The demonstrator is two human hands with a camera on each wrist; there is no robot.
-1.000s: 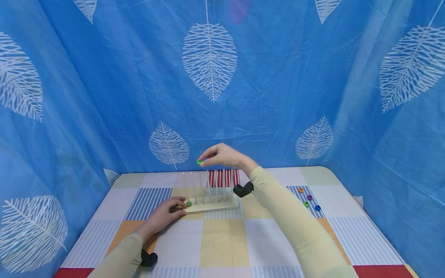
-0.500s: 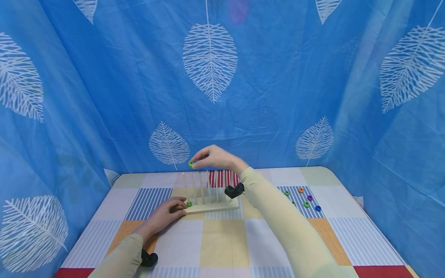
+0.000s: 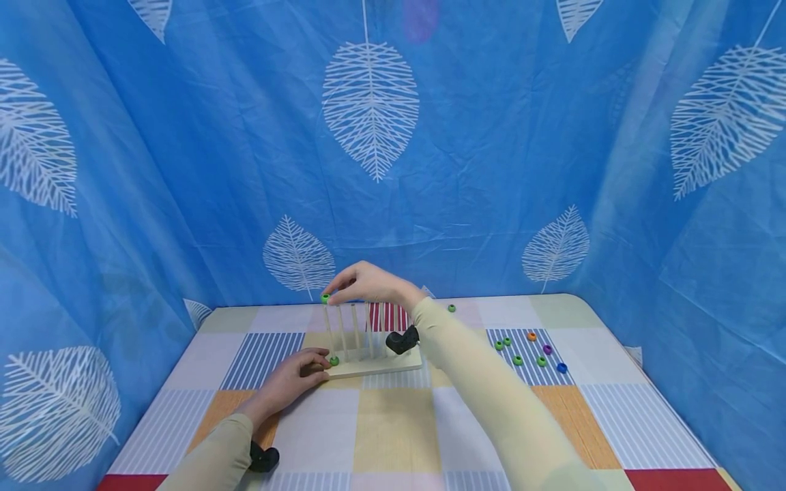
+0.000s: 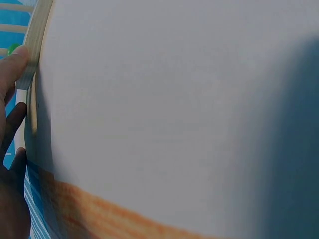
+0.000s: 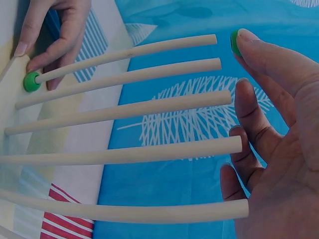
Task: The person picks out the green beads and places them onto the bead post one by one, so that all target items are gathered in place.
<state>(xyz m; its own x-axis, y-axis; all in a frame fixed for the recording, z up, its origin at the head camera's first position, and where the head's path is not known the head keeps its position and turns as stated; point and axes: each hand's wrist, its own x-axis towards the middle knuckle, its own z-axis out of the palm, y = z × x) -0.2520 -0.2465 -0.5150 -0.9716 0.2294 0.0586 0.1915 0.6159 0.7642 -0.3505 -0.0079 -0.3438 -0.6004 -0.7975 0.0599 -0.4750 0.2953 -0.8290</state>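
A wooden peg rack (image 3: 376, 365) stands on the checkered cloth, several thin pegs rising from its base. One green bead (image 5: 31, 82) sits at the foot of the leftmost peg. My left hand (image 3: 293, 376) grips the left end of the base, thumb at the front edge and fingers beside the low bead. Above the rack, my right hand (image 3: 367, 281) pinches another green bead (image 3: 325, 299) between thumb and forefinger. In the right wrist view this bead is just off the tip of the leftmost peg (image 5: 189, 42), with a small gap between; the other fingers are loosely bent.
On the right of the cloth (image 3: 473, 409) lie several loose green beads (image 3: 518, 360), an orange bead (image 3: 531, 336), a purple bead (image 3: 547, 349) and a blue bead (image 3: 561, 367). Another green bead lies near the back edge. Blue curtain (image 3: 473, 170) surrounds the table's back and sides.
My right hand has moved left and slightly down with the green bead, from over the middle pegs to the leftmost peg's tip. The left hand has stayed on the rack.
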